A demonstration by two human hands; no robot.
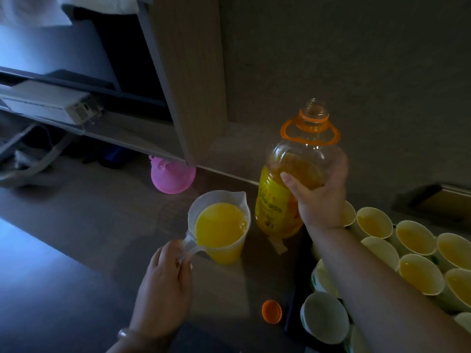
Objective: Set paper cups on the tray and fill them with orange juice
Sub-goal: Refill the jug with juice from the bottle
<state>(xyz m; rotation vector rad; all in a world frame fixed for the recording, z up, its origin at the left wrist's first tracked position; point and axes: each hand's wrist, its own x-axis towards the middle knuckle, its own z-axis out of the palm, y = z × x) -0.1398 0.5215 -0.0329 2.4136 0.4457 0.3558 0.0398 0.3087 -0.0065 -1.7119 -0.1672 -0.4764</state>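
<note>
1. Bracelet (125, 333): pale, on your left wrist.
2. Orange cap (271, 311): loose on the tabletop (76, 225), between your forearms, just left of the tray.
3. Tray (293, 319): dark, under your right forearm, carrying the paper cups.
4. Empty paper cup (325, 318): on the tray's near corner, beside your right forearm.
5. Left hand (163, 284): fingers curled round the jug's handle.
6. Jug (224, 240): translucent, upright on the tabletop, well filled with orange juice.
7. Filled paper cups (418, 273): right of your right forearm, packed rim to rim.
8. Right hand (318, 197): wrapped round the bottle's upper body.
9. Bottle (288, 194): uncapped, near upright, just right of the jug, part full; whether its base rests on the tabletop cannot be told.
10. Pink funnel (173, 178): beyond your left hand, at the foot of the wall.
</note>
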